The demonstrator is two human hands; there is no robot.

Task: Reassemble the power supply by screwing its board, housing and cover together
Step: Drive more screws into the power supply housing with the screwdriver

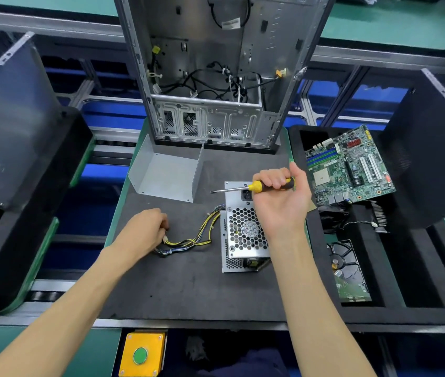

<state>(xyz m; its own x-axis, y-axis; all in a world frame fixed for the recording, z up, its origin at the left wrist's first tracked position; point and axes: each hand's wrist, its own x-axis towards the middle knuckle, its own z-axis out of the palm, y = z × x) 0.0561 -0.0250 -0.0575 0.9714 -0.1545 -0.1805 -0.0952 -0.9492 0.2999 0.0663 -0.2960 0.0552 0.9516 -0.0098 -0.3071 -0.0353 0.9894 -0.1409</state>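
Our right hand [278, 197] grips a screwdriver [254, 186] above the power supply [243, 232], which lies on the bench [188, 289]. Our left hand [145, 229] pinches its cable bundle [191, 240]; the cover [167, 172] sits beyond.

The power supply [244, 235] lies on the worktop [188, 289], its cables [191, 238] running to the left. Behind it to the left lies the cover [167, 175], and the computer case [210, 77] stands further behind. The motherboard [349, 167] lies on the right, with the hard drive [348, 270] before it.
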